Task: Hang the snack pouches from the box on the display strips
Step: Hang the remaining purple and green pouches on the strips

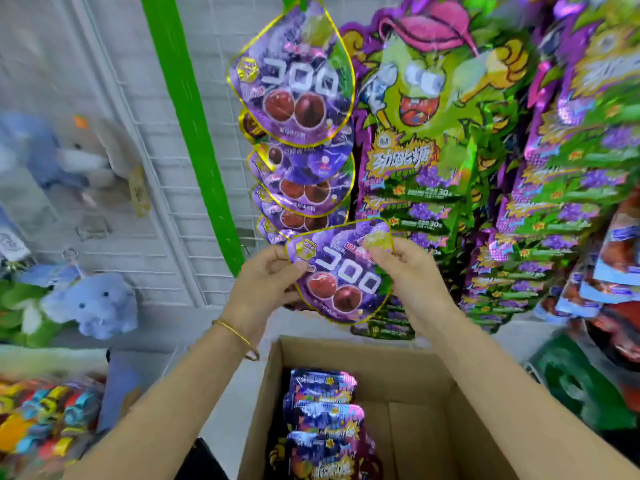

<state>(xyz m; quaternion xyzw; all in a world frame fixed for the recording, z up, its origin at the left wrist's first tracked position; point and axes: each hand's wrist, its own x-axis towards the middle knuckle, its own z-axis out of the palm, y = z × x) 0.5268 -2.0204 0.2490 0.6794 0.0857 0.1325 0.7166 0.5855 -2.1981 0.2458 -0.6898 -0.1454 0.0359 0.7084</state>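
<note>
- Purple pouch: held just below the column of hung pouches, above the box.
- Left hand, right hand: each pinches a pouch edge.
- Step: hanging. Next, likely align its top with a free clip.

Down to your left, a blue plush elephant hangs by the white wire grid. Higher up there's a blurred grey-blue plush, a green post slanting past, and colourful packets low left.

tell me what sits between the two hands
In the head view, a purple grape pouch spans the gap, pinched by the left hand and right hand.
</note>
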